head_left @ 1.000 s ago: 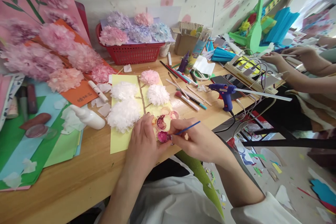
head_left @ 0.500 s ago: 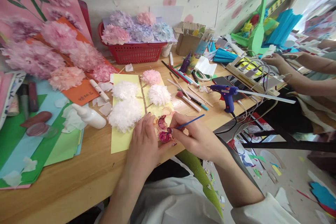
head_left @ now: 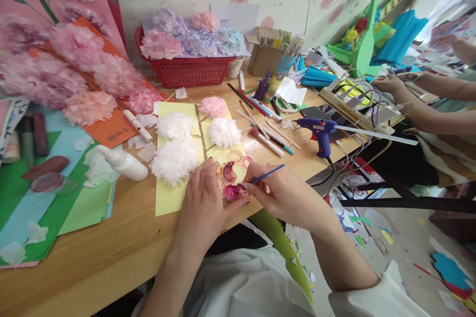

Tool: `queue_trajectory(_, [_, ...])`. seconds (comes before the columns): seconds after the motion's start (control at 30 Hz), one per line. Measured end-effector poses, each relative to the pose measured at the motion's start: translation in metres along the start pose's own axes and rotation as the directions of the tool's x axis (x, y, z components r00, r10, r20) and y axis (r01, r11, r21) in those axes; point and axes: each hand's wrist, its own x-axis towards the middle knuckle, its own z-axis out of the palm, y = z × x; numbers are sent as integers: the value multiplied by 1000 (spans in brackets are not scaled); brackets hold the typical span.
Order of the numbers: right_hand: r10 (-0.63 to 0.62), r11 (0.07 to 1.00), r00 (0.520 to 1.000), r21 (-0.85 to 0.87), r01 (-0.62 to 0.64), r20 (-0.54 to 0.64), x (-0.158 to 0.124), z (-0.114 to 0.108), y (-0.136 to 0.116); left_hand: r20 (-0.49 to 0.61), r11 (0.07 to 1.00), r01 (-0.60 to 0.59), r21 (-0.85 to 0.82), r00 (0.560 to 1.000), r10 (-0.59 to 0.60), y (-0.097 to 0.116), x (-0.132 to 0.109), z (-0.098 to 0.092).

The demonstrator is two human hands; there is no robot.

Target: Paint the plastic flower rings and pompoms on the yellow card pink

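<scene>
My right hand (head_left: pixel 278 193) pinches a thin paintbrush with a blue handle (head_left: pixel 269 173). Its tip end is near a magenta well, partly hidden by my fingers. Cupped around the left and near sides of a small paint palette (head_left: pixel 228 172) with round wells of pink and magenta is my left hand (head_left: pixel 204 198), thumb along the near edge. Under and behind the palette lies a yellow sheet (head_left: pixel 169 203) bearing a brown branch (head_left: pixel 201 131), white paper flowers (head_left: pixel 174 161) and one pink paper flower (head_left: pixel 212 106).
A white glue bottle (head_left: pixel 124 164) lies left of the sheet. To the right are a makeup brush (head_left: pixel 266 141), pens, and a blue glue gun (head_left: pixel 318 131) with its cord. A red basket (head_left: pixel 193 73) of paper flowers stands behind. Another person's hands (head_left: pixel 394 86) are at far right.
The view has shifted slightly. My right hand and the paintbrush have moved a little, with the brush still over the magenta well area. My left hand stays at the palette.
</scene>
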Motion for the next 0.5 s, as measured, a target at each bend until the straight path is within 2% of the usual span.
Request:
queue_trajectory(0.07, [-16, 1000, 1000, 18, 15, 18, 2, 0, 1, 1, 1000, 10, -11, 1000, -10, 0, 0, 0])
queue_trajectory(0.17, [-74, 990, 997, 117, 77, -24, 8, 4, 4, 18, 1000, 20, -21, 1000, -20, 0, 0, 0])
queue_trajectory(0.3, [-24, 997, 997, 76, 30, -75, 8, 7, 9, 13, 1000, 19, -10, 1000, -19, -1, -1, 1])
queue_trajectory(0.5, [-55, 991, 993, 117, 66, -101, 7, 6, 7, 16, 1000, -5, 14, 1000, 5, -1, -1, 1])
